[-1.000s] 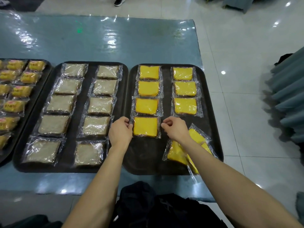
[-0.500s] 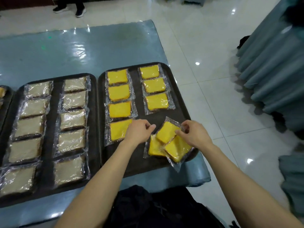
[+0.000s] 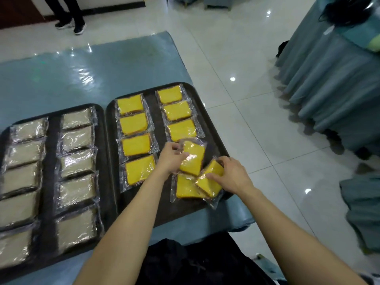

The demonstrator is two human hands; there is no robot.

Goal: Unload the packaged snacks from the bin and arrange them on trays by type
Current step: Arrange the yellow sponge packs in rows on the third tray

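In the head view, the left hand (image 3: 170, 159) pinched the wrapper of one yellow cake (image 3: 192, 159) at 4 o'clock on the tray (image 3: 160, 128). It seemed to be raising that cake off a loose pile toward the open slot below the right column (image 3: 176, 115), while the right hand (image 3: 232, 175) gripped a second cake (image 3: 209, 177), probably steadying it over a third cake (image 3: 185, 189). Pale cakes (image 3: 76, 163) filled another tray (image 3: 51, 161) at 9 o'clock, kept apart by type, and both trays lay on a glossy blue-covered desk (image 3: 82, 75), with white floor (image 3: 246, 120) beyond and a draped table (image 3: 329, 79) at 2 o'clock; no bin showed.
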